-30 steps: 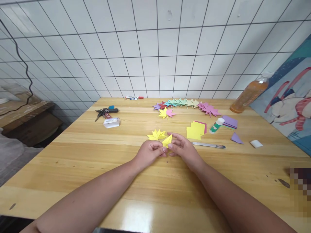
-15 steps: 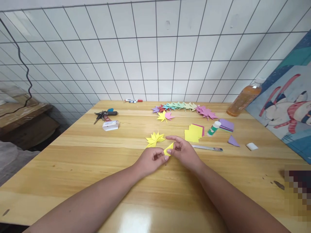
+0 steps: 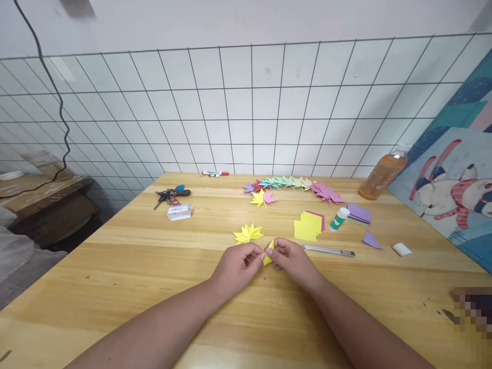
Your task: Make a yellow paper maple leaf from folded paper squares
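One folded yellow paper (image 3: 268, 260), partly covered by the right hand (image 3: 291, 259)

Text: none can be read | box (image 3: 179, 212), toward left edge of worktop (image 3: 115, 287): print too small | bottle (image 3: 384, 173), far right corner: marks unclear

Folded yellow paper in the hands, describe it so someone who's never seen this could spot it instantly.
On the wooden table, find where the left hand and right hand come together, near the middle. Between them is the small folded paper. Unlike the spiky yellow star just behind it and the flat yellow sheets farther right, it alone is held.
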`<state>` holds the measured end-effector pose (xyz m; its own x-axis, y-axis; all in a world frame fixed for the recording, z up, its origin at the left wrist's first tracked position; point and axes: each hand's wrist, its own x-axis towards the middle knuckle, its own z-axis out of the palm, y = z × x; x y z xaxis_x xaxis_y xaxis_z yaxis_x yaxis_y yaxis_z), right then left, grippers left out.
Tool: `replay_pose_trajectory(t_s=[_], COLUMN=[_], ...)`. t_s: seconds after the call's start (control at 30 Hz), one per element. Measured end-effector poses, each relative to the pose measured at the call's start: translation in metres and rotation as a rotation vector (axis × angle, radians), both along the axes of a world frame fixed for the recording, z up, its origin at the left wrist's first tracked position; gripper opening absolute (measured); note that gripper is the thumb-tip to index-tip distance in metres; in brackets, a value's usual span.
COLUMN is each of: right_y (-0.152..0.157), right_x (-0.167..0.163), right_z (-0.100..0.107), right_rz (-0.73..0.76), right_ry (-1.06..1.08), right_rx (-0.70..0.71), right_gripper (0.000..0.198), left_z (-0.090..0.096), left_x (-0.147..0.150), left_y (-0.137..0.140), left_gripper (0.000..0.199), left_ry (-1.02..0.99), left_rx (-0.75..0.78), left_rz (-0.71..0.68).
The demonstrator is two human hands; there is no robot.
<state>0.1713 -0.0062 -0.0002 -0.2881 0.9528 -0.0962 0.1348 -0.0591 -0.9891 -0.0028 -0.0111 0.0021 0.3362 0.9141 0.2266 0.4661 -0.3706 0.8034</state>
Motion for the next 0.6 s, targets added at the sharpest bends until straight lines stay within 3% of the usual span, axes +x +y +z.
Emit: replay_pose_trajectory(t_s=[0.1, 0.27, 0.6], right_y=[0.0018, 0.0019, -0.0004], right_x=[0.0003, -0.002, -0.0013], right_z=[0.0015, 0.0035, -0.0037], right_rz=[-0.016, -0.035, 0.068], right_ry=[0.049, 0.051, -0.06], right_rx=[-0.084, -0.106, 0.082], right_gripper=[0.022, 0.009, 0.012], left_z=[0.0005, 0.0023, 0.0013], left_x=[-0.0003, -0.0002, -0.0003], left_y=[0.0002, 0.0003, 0.0021], left_gripper=[0.016, 0.015, 0.016], left_ry=[0.005, 0.027, -0.028], left_rx=[0.018, 0.025, -0.042], left_rz=[0.008, 0.005, 0.028])
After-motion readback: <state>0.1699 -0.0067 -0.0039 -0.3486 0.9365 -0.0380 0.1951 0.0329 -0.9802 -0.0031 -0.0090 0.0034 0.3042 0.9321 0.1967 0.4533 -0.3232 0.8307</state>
